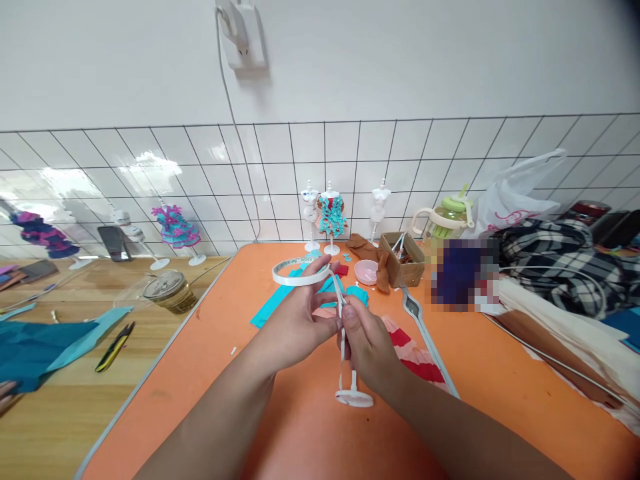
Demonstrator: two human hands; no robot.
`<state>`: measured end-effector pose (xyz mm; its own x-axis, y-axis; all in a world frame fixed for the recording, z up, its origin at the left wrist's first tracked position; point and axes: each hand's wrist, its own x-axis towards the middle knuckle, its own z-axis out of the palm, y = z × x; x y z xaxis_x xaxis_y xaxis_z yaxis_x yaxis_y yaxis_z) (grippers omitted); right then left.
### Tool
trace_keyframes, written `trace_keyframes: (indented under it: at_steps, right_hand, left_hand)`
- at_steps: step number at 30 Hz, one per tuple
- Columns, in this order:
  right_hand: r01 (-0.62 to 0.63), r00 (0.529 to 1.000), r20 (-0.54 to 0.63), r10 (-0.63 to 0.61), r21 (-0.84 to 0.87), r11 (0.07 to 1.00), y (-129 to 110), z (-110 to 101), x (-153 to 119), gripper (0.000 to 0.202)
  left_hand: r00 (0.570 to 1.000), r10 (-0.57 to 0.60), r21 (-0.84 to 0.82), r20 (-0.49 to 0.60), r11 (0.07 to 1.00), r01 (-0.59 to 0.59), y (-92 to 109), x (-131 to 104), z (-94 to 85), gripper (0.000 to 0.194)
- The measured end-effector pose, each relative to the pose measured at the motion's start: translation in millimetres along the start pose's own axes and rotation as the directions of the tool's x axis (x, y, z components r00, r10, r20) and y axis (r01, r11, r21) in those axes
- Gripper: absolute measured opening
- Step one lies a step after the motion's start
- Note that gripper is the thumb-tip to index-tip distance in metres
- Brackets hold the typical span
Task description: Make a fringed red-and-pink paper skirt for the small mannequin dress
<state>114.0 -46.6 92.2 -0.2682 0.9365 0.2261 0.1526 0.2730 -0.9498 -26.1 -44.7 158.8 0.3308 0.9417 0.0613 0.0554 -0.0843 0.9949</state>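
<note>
A roll of double-sided tape with printing inside its ring hangs on the fingers of my left hand. A narrow white strip runs down from the roll between both hands. My right hand is closed, its thumb and fingers pinched on the strip. Just below my hands shows a small white stand with a round base; its upper part is hidden by the hands. Behind them lie turquoise crepe paper and pleated red and pink paper.
Small white mannequins stand by the wall, one in a turquoise ruffled dress. A cardboard box, pink dish and green-lidded jug sit at the back. At left are a cutter, a glass jar and another person's fingers.
</note>
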Motion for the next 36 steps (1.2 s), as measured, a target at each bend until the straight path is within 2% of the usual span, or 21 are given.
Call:
trace_keyframes:
  at_steps: [8, 11, 15, 20, 26, 29, 36]
  right_hand:
    - [0.035, 0.997, -0.07, -0.04, -0.065, 0.997, 2.8, 1.9, 0.4, 0.033]
    - [0.009, 1.0, -0.005, -0.009, -0.018, 1.0, -0.6, -2.0, 1.6, 0.034]
    - [-0.066, 0.993, 0.108, 0.055, 0.1, 0.993, -6.1, -6.4, 2.9, 0.039]
    - [-0.032, 0.992, 0.126, 0.022, 0.081, 0.996, -6.0, -6.6, 3.4, 0.037]
    - [-0.065, 0.986, 0.154, 0.058, 0.04, 0.997, -8.1, -8.6, 3.8, 0.036]
    - [-0.049, 0.984, 0.171, 0.043, 0.031, 0.998, -8.7, -8.1, 2.9, 0.036]
    - [0.002, 0.991, 0.13, 0.004, -0.049, 0.999, -6.2, -8.2, 4.4, 0.035]
  left_hand:
    - [1.0, 0.015, 0.007, 0.001, 1.0, -0.015, -0.5, 0.3, 1.9, 0.086]
    - [1.0, 0.024, 0.008, -0.008, 1.0, -0.024, 0.3, 0.3, 0.1, 0.084]
    - [0.997, 0.019, 0.004, -0.081, 1.0, -0.019, 1.0, -0.5, -5.9, 0.087]
    - [0.994, 0.015, -0.029, -0.107, 0.999, -0.018, 3.0, -1.0, -11.8, 0.091]
    - [0.988, 0.031, -0.026, -0.153, 0.999, -0.035, 9.6, -2.7, -21.2, 0.085]
    - [0.991, 0.03, -0.026, -0.132, 0.999, -0.034, 9.1, -3.7, -21.2, 0.088]
    - [0.998, 0.008, 0.009, -0.07, 1.0, -0.007, 4.2, -4.0, -12.0, 0.093]
